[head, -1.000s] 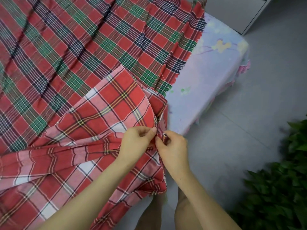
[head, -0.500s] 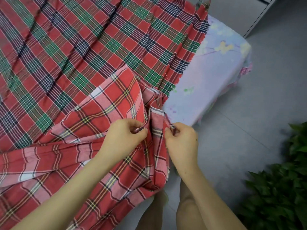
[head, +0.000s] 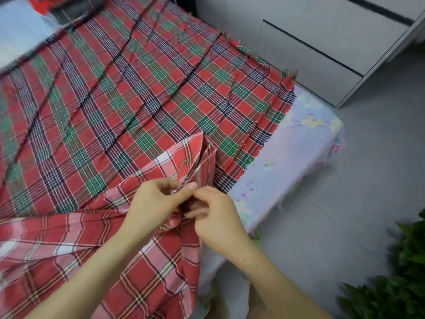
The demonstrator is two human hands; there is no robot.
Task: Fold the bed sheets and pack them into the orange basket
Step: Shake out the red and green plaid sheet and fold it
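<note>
Two hands meet at the near-right corner of the pink-red plaid sheet (head: 76,254). L hand (head: 156,199) pinches a bunched edge btwn thumb and curled fingers. R hand (head: 216,217) sits right against it, fingers curled into the same gathered cloth, L thumb touching R fingers. Sheet's folded peak stands just above the knuckles; the rest spreads down-left under the L forearm and drapes off the bed edge below the R wrist.

Vs half a sec ago: hands were apart w/ a strip of cloth stretched btwn them. Now they're closed up together and the strip is bunched. View has tipped up too, more of the room showing.

Underneath, a red-green plaid sheet (head: 119,100) lies spread across the bed, frayed edge on the right. Beyond that edge, bare floral mattress cover (head: 292,157), pale lilac. White drawer unit (head: 322,56) by the bed's far corner, grey floor (head: 372,180), green leafy plant (head: 404,286) bottom right, blurred.
</note>
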